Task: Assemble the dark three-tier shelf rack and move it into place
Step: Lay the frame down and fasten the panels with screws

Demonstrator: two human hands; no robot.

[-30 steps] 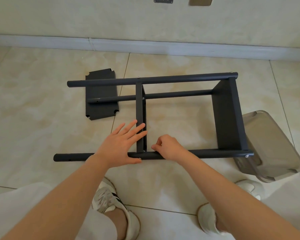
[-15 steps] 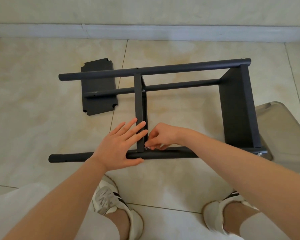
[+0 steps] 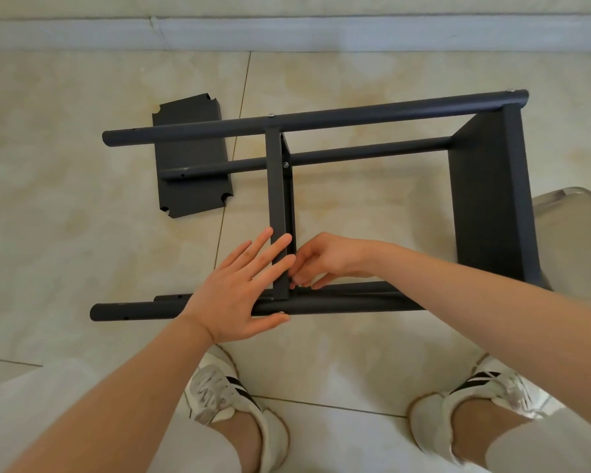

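Observation:
The dark shelf rack (image 3: 355,119) lies on its side on the tiled floor, with long round poles running left to right. Two shelf panels are fitted: a middle one (image 3: 277,199) seen edge-on and an end one (image 3: 488,206) at the right. A third, loose shelf panel (image 3: 188,196) lies flat under the poles at the left. My left hand (image 3: 239,288) rests flat with straight fingers on the near pole and the middle panel's lower edge. My right hand (image 3: 325,259) has its fingertips pinched at the joint between that panel and the near pole; what they hold is hidden.
A translucent grey plastic bin (image 3: 574,213) lies at the right, just beyond the rack's end panel. A pale baseboard (image 3: 287,32) and the wall run along the far side. My two white sneakers stand close below the near pole.
The view has tilted down and closer. My right hand has moved from on top of the near pole to the inner corner at the middle panel. My left hand has stayed in place.

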